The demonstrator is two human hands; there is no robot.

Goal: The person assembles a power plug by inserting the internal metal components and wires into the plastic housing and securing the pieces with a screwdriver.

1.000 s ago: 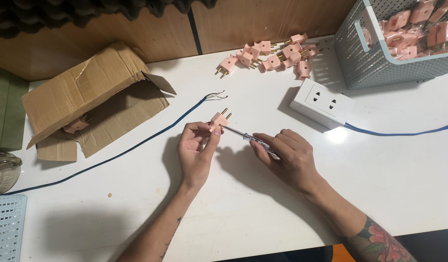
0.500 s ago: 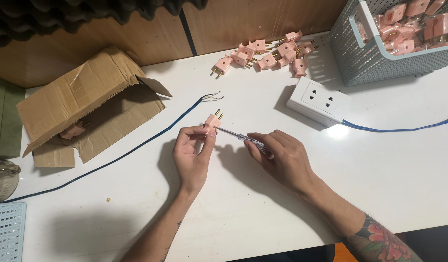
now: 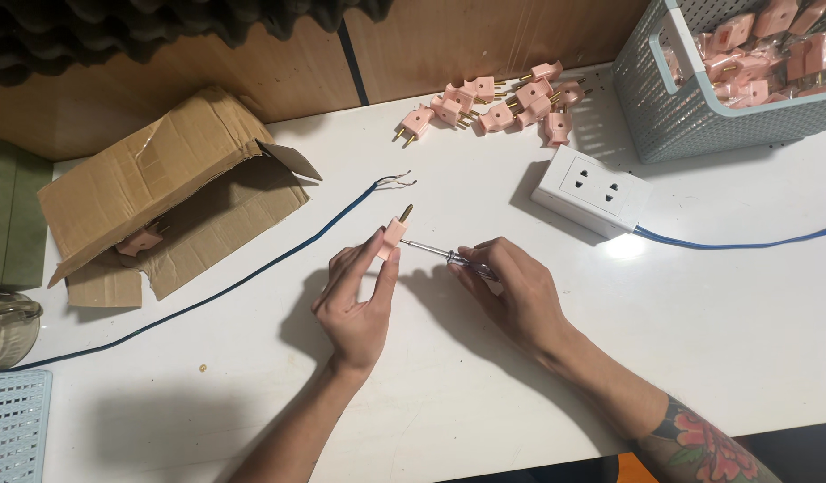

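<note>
My left hand (image 3: 357,300) pinches a pink two-pin plug (image 3: 395,234) between thumb and fingers, brass pins pointing up and away. My right hand (image 3: 513,293) grips a small screwdriver (image 3: 441,255) by its handle, and the metal shaft's tip touches the side of the plug. Both hands hover over the white table (image 3: 484,394) near its middle. A dark blue cable (image 3: 279,262) with bared wire ends (image 3: 397,181) lies just beyond the plug.
A heap of pink plugs (image 3: 498,103) lies at the back. A grey-blue basket (image 3: 690,98) with more plugs stands at the far right, a white socket block (image 3: 590,190) with a blue lead beside it. An open cardboard box (image 3: 162,192) sits at the left.
The view has shifted slightly. Both hands stay together on the plug and screwdriver, with little movement between them.
</note>
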